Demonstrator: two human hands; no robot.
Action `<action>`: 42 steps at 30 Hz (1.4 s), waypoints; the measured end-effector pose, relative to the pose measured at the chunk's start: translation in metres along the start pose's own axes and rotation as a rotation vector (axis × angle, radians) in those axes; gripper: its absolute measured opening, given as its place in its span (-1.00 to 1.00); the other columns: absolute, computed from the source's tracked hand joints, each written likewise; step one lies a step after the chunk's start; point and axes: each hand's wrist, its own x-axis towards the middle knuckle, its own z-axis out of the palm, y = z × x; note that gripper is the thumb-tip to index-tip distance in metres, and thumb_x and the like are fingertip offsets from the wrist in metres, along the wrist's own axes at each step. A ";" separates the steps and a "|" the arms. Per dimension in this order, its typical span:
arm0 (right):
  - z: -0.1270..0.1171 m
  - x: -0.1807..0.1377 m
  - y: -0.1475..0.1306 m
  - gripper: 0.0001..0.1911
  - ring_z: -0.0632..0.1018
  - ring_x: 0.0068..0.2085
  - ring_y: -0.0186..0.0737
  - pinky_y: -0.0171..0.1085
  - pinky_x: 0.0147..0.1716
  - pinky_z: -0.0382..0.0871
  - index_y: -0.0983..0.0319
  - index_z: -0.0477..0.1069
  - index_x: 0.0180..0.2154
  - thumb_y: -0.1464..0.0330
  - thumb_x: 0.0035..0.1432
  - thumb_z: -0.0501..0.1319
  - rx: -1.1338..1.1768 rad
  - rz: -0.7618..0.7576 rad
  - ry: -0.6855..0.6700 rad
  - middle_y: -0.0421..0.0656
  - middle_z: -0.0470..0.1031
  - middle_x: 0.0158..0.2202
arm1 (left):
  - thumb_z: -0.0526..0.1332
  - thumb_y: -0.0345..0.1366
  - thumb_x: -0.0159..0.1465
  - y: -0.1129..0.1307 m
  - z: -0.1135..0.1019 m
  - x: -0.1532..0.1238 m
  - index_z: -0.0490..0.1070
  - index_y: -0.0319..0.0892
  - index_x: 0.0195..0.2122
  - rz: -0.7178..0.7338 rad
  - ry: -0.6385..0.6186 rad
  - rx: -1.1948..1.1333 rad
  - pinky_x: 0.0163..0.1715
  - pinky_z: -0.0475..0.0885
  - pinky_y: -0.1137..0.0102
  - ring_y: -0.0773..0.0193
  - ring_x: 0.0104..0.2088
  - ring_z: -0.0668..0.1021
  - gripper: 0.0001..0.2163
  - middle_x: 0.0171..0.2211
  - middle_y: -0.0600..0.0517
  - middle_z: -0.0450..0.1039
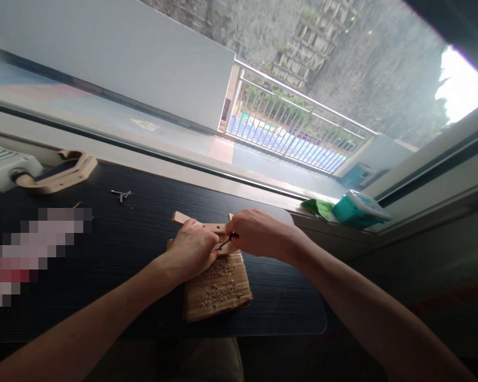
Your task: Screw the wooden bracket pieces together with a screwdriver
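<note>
The wood (180,217) sat over cardboard (219,302) on the worktop (143,223), gripped by the left hand (195,244); the right hand (253,232) was wrapped round a tool (225,243). The wood seemed light, stiff, hardly slippery, best held away from the tool's tip.

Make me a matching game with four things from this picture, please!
1. right hand
2. left hand
3. cardboard
4. green cloth

A. beside the teal box
B. holding a thin tool
C. brown, with little bits scattered on top
D. gripping the wooden piece

Pairs: 1-B, 2-D, 3-C, 4-A
</note>
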 end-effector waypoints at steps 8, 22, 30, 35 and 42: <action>-0.001 0.002 -0.002 -0.78 0.49 -0.37 -0.27 -0.32 -0.48 0.09 0.30 0.52 -0.35 0.50 0.08 0.09 -0.015 -0.016 0.002 -0.05 0.56 -0.35 | 0.13 -0.21 0.23 -0.001 0.000 0.000 0.48 -0.07 -0.58 -0.002 -0.025 -0.025 0.02 0.14 0.16 0.18 -0.25 0.49 -0.73 -0.40 0.04 0.54; -0.007 0.008 -0.003 -0.81 0.52 -0.32 -0.26 -0.33 -0.46 0.12 0.30 0.51 -0.37 0.52 0.06 0.11 -0.057 -0.048 -0.005 -0.06 0.56 -0.33 | 0.15 -0.22 0.22 -0.002 -0.002 -0.002 0.47 -0.07 -0.59 0.018 0.000 -0.051 0.02 0.15 0.18 0.19 -0.21 0.49 -0.74 -0.34 0.06 0.57; -0.013 0.008 -0.006 -0.75 0.52 -0.30 -0.24 -0.35 -0.45 0.13 0.26 0.55 -0.32 0.53 0.05 0.11 -0.072 -0.042 -0.035 -0.05 0.58 -0.30 | 0.14 -0.28 0.19 -0.002 -0.002 -0.001 0.43 -0.10 -0.63 0.014 -0.016 -0.007 0.00 0.17 0.16 0.18 -0.23 0.49 -0.74 -0.35 0.05 0.56; -0.013 0.009 -0.006 -0.77 0.52 -0.31 -0.24 -0.34 -0.47 0.12 0.26 0.55 -0.33 0.53 0.05 0.12 -0.073 -0.045 -0.038 -0.06 0.58 -0.31 | 0.12 -0.29 0.20 -0.003 -0.003 0.000 0.44 -0.11 -0.62 0.027 -0.030 -0.007 -0.02 0.16 0.13 0.15 -0.22 0.50 -0.74 -0.35 0.02 0.55; -0.010 0.011 -0.004 -0.78 0.52 -0.32 -0.26 -0.35 -0.43 0.15 0.26 0.54 -0.32 0.53 0.05 0.13 -0.078 -0.064 -0.025 -0.07 0.58 -0.31 | 0.13 -0.29 0.20 -0.003 -0.002 0.000 0.44 -0.12 -0.63 0.027 -0.037 0.005 -0.02 0.16 0.14 0.16 -0.22 0.50 -0.74 -0.35 0.02 0.55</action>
